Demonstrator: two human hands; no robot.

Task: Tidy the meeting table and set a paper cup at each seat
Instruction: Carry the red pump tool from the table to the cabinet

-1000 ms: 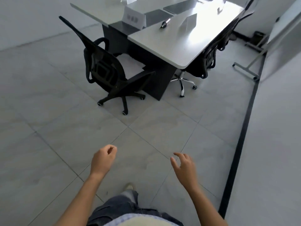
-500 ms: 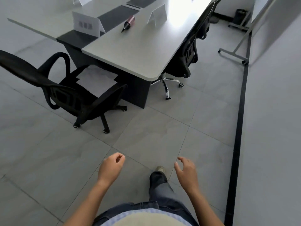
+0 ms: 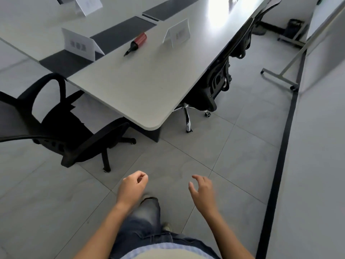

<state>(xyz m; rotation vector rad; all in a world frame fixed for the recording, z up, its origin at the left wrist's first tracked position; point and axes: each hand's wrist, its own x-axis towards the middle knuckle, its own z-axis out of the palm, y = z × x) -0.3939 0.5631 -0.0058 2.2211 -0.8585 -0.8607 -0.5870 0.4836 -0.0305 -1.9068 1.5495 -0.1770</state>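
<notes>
Looking down from the head cam, there's just the one view. Both hands hang in front of the person's body over the grey tiled floor (image 3: 186, 146), well short of the table.

The left hand (image 3: 133, 186) has its fingers loosely curled in, thumb close to the index finger, with nothing in it. The right hand (image 3: 202, 189) is looser, with fingers apart and slightly bent, and it's also holding nothing. It's a bit blurry.

The meeting table (image 3: 130, 86) is straight ahead, its rounded near corner pointing towards the person. It has a light grey top with a dark strip (image 3: 119, 32) down the middle.

On the table there's a red-and-black marker-like thing (image 3: 136, 43) lying on its side, can't tell exactly what it is. There's also a white name card (image 3: 80, 43) by the dark strip, a second name card (image 3: 178, 32) just past the marker thing, and a third card (image 3: 87, 4) at the top edge.

A black office chair (image 3: 61, 131) sits at the table's near end on the left, pulled out a bit. Another chair (image 3: 211, 90) is tucked in along the right side. A white stand on wheels (image 3: 280, 75) is near the right wall, with a dark bin (image 3: 295, 28) in the far corner.
</notes>
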